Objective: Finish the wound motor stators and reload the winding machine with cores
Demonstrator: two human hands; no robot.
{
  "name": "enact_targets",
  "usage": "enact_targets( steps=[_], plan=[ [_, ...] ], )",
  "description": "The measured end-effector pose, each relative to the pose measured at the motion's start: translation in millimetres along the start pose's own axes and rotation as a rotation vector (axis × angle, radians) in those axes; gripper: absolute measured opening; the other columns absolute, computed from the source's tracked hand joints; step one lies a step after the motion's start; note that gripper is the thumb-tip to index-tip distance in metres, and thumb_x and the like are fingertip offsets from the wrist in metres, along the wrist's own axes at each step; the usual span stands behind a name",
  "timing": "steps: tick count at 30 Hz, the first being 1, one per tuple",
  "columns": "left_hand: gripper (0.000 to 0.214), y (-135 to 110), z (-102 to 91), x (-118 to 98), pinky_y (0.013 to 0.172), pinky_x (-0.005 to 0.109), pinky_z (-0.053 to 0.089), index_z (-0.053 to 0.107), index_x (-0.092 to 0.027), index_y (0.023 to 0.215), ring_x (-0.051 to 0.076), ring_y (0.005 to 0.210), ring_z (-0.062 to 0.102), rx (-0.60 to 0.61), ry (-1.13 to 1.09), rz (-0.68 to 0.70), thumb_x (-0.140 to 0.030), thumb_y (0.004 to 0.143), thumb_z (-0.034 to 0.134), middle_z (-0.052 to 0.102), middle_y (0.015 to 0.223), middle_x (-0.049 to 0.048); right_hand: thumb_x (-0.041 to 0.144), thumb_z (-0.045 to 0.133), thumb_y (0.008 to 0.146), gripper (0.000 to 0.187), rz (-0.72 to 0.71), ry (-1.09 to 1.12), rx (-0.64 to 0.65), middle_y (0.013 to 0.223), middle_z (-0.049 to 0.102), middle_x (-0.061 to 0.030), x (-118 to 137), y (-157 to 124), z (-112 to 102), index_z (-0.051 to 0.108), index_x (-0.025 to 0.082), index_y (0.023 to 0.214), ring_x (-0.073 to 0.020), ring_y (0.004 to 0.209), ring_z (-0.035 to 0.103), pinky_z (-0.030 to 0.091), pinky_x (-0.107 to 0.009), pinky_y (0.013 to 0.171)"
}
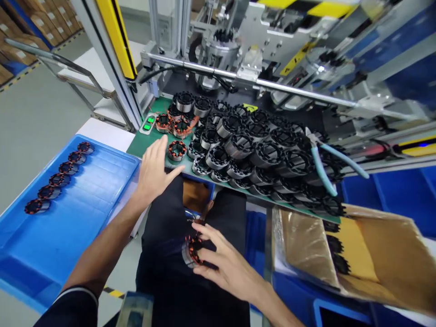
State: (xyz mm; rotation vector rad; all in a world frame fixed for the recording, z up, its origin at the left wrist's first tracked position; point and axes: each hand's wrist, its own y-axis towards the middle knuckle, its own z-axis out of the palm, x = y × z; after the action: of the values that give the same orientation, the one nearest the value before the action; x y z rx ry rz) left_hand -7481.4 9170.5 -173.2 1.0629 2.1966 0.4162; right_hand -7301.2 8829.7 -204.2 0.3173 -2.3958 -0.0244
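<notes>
Left hand (155,170) open, fingers spread, at the near edge of the green surface (143,145). Wound stator (177,150) lies just right of its fingertips, axis upright. Right hand (225,261) grips another stator (191,251) at the lap.

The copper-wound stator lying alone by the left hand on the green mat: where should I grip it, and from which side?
Pinch the wound stator across its outer rim from above: it lies flat, bore up, and the left hand is beside it.
</notes>
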Motion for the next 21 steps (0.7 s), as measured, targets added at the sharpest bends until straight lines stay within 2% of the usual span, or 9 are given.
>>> enact_targets(
  steps=[2, 6, 8, 11, 13, 15, 17, 19, 21],
  plan=[
    [0.116, -28.1, -22.4, -12.2, 0.152, 0.072, 0.051, 0.046, -0.013, 0.201, 0.051, 0.18, 0.061, 0.026, -0.12, 0.084, -0.065, 0.112, 0.1, 0.059, 0.195, 0.0308, 0.045, 0.094, 0.121, 0.021, 0.006, -0.003, -0.021, 0.194, 0.064, -0.0222, 2.8, 1.0, -20.0, 0.094, 0.025, 0.127, -0.0386, 0.175, 0.071, 0.067, -0.057, 0.141],
    [0.147, -83.1, -58.2, -59.1, 0.141, 0.063, 0.067, 0.041, -0.032, 0.207, 0.049, 0.166, 0.077, 0.699, -0.784, -0.102, -0.079, 0.089, 0.117, 0.064, 0.193, 0.0246, 0.037, 0.091, 0.123, 0.02, -0.089, -0.071, -0.07, 0.189, 0.069, -0.0245, 10.3, 21.0, -68.9, 0.094, 0.022, 0.136, -0.0372, 0.167, 0.077, 0.068, -0.058, 0.14],
    [0.169, -102.7, -57.0, -87.5, 0.149, 0.067, 0.061, 0.029, -0.033, 0.211, 0.054, 0.181, 0.064, 0.85, -0.963, -0.268, -0.076, 0.078, 0.124, 0.052, 0.202, 0.0258, 0.035, 0.089, 0.124, 0.019, -0.12, -0.139, -0.066, 0.187, 0.071, -0.0244, 16.2, 35.0, -84.9, 0.093, 0.021, 0.137, -0.0373, 0.157, 0.083, 0.072, -0.059, 0.134],
    [0.167, -118.8, -39.2, -119.4, 0.163, 0.074, 0.041, 0.028, -0.044, 0.211, 0.053, 0.202, 0.028, 0.587, -0.943, -0.27, -0.067, 0.078, 0.127, 0.039, 0.211, 0.0156, 0.031, 0.084, 0.126, 0.015, -0.119, -0.204, -0.084, 0.187, 0.07, -0.0217, 29.2, 49.8, -96.0, 0.091, 0.021, 0.135, -0.0341, 0.145, 0.087, 0.075, -0.055, 0.129],
    [0.148, -120.0, -28.8, -127.5, 0.167, 0.074, 0.034, 0.041, -0.056, 0.204, 0.049, 0.203, 0.024, 0.401, -0.916, -0.212, -0.069, 0.083, 0.124, 0.037, 0.212, 0.0053, 0.028, 0.085, 0.125, 0.027, -0.11, -0.154, -0.144, 0.19, 0.068, -0.0184, 37.4, 50.8, -99.7, 0.088, 0.024, 0.151, -0.0342, 0.153, 0.084, 0.075, -0.052, 0.131],
    [0.137, -116.2, -25.4, -127.8, 0.165, 0.071, 0.041, 0.05, -0.059, 0.199, 0.047, 0.194, 0.047, 0.349, -0.947, -0.221, -0.065, 0.084, 0.124, 0.041, 0.209, 0.0033, 0.027, 0.09, 0.121, 0.058, -0.088, -0.062, -0.228, 0.189, 0.069, -0.0172, 42.9, 45.0, -102.8, 0.077, 0.028, 0.177, -0.0371, 0.163, 0.078, 0.073, -0.053, 0.134],
    [0.138, -110.8, -27.8, -126.7, 0.148, 0.063, 0.065, 0.048, -0.053, 0.202, 0.041, 0.162, 0.079, 0.388, -1.047, -0.262, -0.054, 0.087, 0.125, 0.064, 0.189, 0.0104, 0.027, 0.094, 0.117, 0.082, -0.042, -0.007, -0.295, 0.183, 0.072, -0.0178, 46.5, 35.7, -104.3, 0.063, 0.031, 0.193, -0.0392, 0.166, 0.076, 0.073, -0.054, 0.135],
    [0.137, -105.7, -32.4, -128.7, 0.121, 0.046, 0.08, 0.046, -0.046, 0.203, 0.03, 0.128, 0.091, 0.413, -1.128, -0.294, -0.044, 0.091, 0.124, 0.082, 0.156, 0.0089, 0.023, 0.092, 0.118, 0.083, -0.008, -0.008, -0.351, 0.171, 0.079, -0.0171, 49.6, 26.9, -102.3, 0.062, 0.032, 0.195, -0.0371, 0.153, 0.083, 0.076, -0.053, 0.129],
    [0.125, -101.7, -36.6, -134.1, 0.112, 0.035, 0.079, 0.053, -0.045, 0.2, 0.024, 0.117, 0.09, 0.392, -1.164, -0.307, -0.035, 0.095, 0.12, 0.085, 0.136, 0.0036, 0.017, 0.088, 0.119, 0.075, 0.014, -0.023, -0.406, 0.155, 0.087, -0.0133, 53.0, 20.4, -96.9, 0.068, 0.033, 0.19, -0.0316, 0.134, 0.089, 0.079, -0.047, 0.119]
  ],
)
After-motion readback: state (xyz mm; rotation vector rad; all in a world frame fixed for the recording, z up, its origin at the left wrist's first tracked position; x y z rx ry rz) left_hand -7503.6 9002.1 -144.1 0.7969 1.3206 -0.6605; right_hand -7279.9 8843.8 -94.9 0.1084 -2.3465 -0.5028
